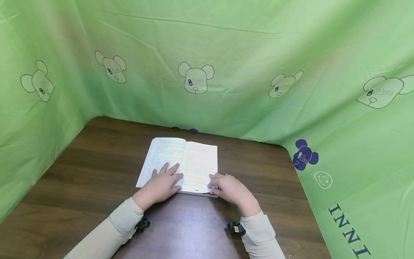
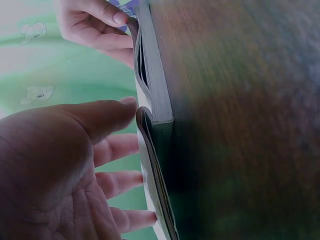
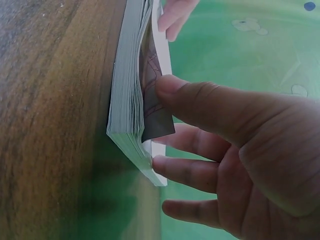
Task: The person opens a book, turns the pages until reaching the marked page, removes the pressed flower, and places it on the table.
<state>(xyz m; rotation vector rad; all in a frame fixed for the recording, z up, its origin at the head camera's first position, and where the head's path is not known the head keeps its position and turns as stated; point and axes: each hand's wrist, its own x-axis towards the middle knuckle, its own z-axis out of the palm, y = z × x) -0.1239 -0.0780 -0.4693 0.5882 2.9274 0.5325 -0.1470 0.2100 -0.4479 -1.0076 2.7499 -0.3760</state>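
An open paperback book (image 1: 200, 158) with printed text lies on the wooden table. My left hand (image 1: 160, 185) rests on the lower part of its left page, fingers spread and fairly straight. At the book's lower right corner, my right hand (image 1: 231, 189) pinches the edge of a page. The right wrist view shows that page (image 3: 157, 112) raised at the corner, apart from the thick page block (image 3: 125, 100), with the thumb against its edge and fingers behind it. In the left wrist view, the left thumb (image 2: 107, 117) lies near the fold between the two sides.
The dark wooden table (image 1: 81, 172) extends around the book. A green cloth (image 1: 226, 43) printed with bear heads hangs behind the table and along both sides. Each wrist carries a small black camera, such as the one (image 1: 236, 228) below the right hand.
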